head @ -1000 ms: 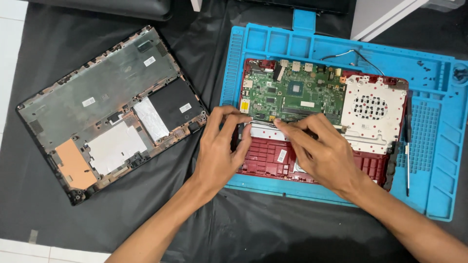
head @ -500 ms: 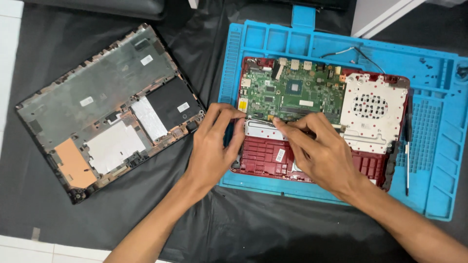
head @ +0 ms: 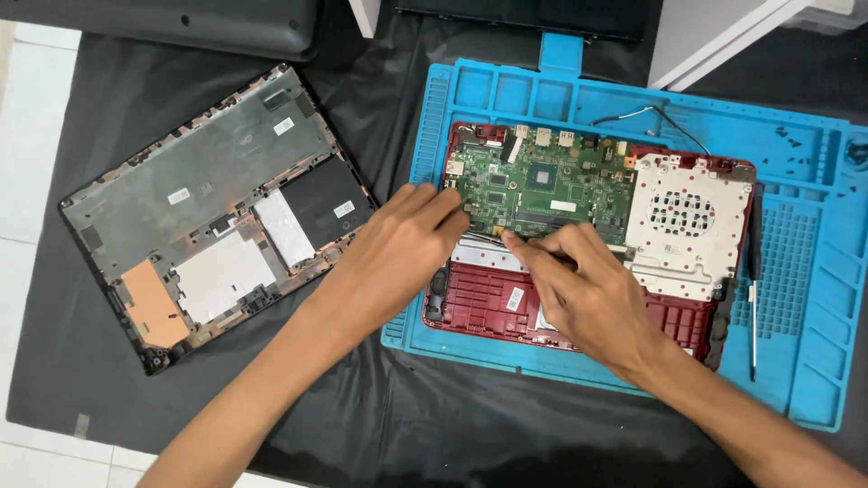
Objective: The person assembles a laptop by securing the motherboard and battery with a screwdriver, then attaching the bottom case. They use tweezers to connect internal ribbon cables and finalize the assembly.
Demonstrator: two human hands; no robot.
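An opened red laptop base (head: 493, 303) lies on a blue repair mat (head: 814, 298). Its green motherboard (head: 542, 185) fills the upper middle, with a white perforated metal cover (head: 687, 221) to its right. My left hand (head: 398, 253) rests on the base's left side, fingertips touching the lower left edge of the board. My right hand (head: 588, 294) lies over the red area below the board, thumb and forefinger pinched on something small at the board's lower edge. What is pinched is too small to make out.
A removed laptop bottom cover (head: 212, 208) lies inside-up on the black cloth (head: 380, 416) at left. A screwdriver (head: 752, 289) lies on the mat's right side. Thin cables (head: 646, 116) trail above the base. Several small screws (head: 796, 145) sit at the mat's upper right.
Both hands have stayed at the board's lower edge. The fingers shifted only slightly, and the camera view drifted a little.
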